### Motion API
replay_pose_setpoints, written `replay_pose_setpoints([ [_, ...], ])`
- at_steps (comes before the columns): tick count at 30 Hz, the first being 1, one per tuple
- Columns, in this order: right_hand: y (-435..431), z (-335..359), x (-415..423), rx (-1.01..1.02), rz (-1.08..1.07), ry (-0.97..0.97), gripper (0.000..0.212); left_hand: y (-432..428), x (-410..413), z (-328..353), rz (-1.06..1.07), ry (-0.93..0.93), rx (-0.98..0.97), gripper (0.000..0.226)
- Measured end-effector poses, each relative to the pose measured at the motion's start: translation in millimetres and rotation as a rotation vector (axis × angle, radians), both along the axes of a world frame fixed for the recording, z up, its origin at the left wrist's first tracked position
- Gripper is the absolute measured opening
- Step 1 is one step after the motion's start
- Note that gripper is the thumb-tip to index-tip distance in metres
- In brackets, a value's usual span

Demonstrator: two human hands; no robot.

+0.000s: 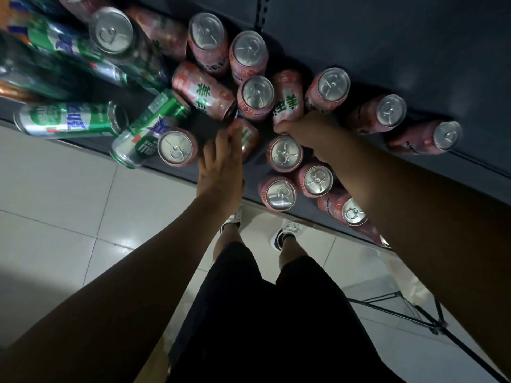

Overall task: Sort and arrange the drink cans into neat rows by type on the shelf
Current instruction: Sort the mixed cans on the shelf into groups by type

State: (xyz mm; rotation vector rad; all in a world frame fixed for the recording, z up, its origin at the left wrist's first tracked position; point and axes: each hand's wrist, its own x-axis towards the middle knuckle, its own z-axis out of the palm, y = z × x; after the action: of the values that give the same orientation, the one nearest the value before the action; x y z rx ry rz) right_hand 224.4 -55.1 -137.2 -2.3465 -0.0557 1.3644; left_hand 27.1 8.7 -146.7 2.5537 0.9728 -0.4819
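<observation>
the shelf (201,123) is holding many cans: upright pink cans (284,153) are standing in loose rows at the middle and right, while green cans (69,120) are lying on their sides at the left, one jutting over the front edge. the left hand (221,164) is curling its fingers round a pink can (246,134) lying near the front edge, and the right hand (304,131) is clamping the near end of a second pink can (287,98) lying on its side among the upright ones.
</observation>
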Motion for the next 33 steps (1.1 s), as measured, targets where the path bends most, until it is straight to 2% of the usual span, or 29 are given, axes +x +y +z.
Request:
replay_pose_setpoints([
  [3,12,-5,1,0.053,-0.081,0.038,0.07,0,7,-4,0.017,0.039,0.015,0.115],
  [6,19,-6,-4,0.063,-0.187,0.02,0.076,4,9,-7,0.037,0.122,-0.023,0.117],
  [11,15,-6,-14,0.043,-0.266,-0.01,0.058,12,6,-1,0.018,0.107,-0.082,0.119],
  [15,13,4,-16,0.048,-0.352,-0.068,0.04,17,3,11,0.061,0.03,-0.187,0.108],
  [18,17,15,-17,0.07,-0.47,-0.054,0.056,18,-2,22,0.08,-0.032,-0.208,0.099],
  [21,19,23,-19,0.089,-0.585,-0.067,0.094,16,-6,32,0.084,-0.036,-0.248,0.093],
  [23,18,29,-20,0.084,-0.628,-0.076,0.095,15,-7,39,0.073,-0.033,-0.247,0.084],
  [25,11,33,-22,0.038,-0.627,-0.146,0.091,14,-5,45,0.04,-0.009,-0.228,0.075],
  [27,3,36,-25,0.025,-0.597,-0.172,0.097,13,-1,50,0.012,0.004,-0.226,0.069],
  [33,-5,45,-29,-0.006,-0.49,-0.299,0.093,12,7,59,-0.068,0.018,-0.228,0.069],
])
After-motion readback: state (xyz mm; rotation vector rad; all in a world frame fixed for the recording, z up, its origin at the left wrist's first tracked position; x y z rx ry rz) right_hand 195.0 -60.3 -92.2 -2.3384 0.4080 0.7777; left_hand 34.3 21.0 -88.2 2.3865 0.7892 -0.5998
